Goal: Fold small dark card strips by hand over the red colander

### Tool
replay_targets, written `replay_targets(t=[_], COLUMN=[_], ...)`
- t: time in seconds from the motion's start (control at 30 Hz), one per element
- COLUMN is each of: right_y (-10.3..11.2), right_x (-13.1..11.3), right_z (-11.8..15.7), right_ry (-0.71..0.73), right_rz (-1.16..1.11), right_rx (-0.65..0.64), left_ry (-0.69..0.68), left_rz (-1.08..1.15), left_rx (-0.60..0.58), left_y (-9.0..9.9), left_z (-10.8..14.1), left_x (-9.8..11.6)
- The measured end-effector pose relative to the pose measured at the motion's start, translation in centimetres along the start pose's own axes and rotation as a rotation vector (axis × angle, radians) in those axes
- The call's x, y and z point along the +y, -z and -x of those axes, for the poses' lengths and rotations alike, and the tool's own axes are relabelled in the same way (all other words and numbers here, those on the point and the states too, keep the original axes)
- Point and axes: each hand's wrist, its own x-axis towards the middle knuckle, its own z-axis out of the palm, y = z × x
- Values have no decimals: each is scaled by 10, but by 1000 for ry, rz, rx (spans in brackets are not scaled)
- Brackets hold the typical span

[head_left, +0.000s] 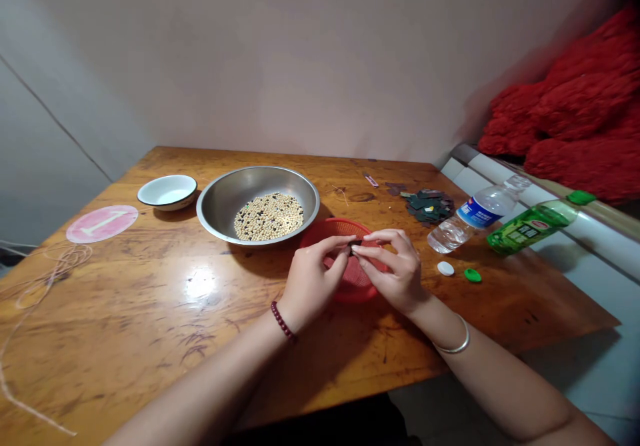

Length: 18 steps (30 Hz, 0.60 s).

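Over a red mesh basket [356, 289], my left hand [316, 273] and my right hand [395, 266] meet at the fingertips. Both pinch a small dark piece [355, 243], too small to make out clearly. A steel basin [215, 199] with pale and dark beans [269, 217] stands behind and to the left of the basket. Farther right lies a pile of dark green pieces [429, 206].
A white enamel bowl [168, 191], a pink disc [103, 224] and loose string [50, 273] are at the left. On the right are a clear bottle [477, 213], a green bottle [535, 225], a white cap [445, 269] and a green cap [473, 275].
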Motion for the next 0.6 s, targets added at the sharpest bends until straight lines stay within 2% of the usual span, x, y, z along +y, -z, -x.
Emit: replay_targets(t=[0.2, 0.43, 0.6], right_y=[-2, -4, -6], right_x=[-3, -1, 3], right_z=[-3, -5, -5], right_ry=[-173, -378, -430], right_rz=[-86, -237, -322], right_rx=[-3, -87, -127], left_ry=[6, -21, -17], left_rz=[-46, -143, -178], left_rx=[-9, -55, -66], left_y=[0, 2, 2], left_z=[0, 0, -1], left_x=[-1, -2, -1])
